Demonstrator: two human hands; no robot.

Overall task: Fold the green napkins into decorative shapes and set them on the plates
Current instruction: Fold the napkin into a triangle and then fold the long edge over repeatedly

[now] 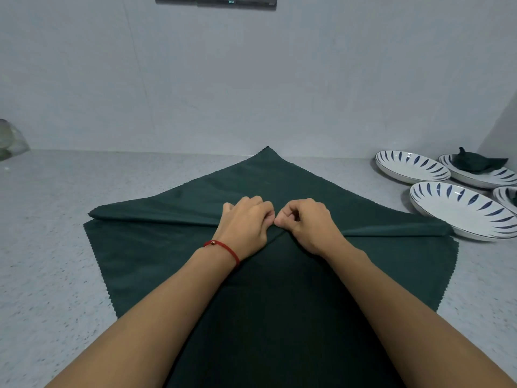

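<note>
Pinching a fold at the centre of a green napkin [156, 247] spread on the grey desk [50, 219], left hand [246, 222] and right hand [307, 222] meet, grip apparently clenched on cloth. Blue-patterned plates [461, 211] sit right.

Both forearms reach fwd from the bottom corners, converging toward centre. Left hand [246, 222] knuckles up, fingers curled under, pinching a fold of the green napkin [145, 247]. Red string bracelet [223, 247] w/ a small bead sits on the left wrist. Right hand [306, 222] mirrors it: fingers curled, thumb tucked against index, pinching the same fold. Knuckles of the two hands nearly touch at the midline. Both wrists low, palms down, sleeves bare.
</note>
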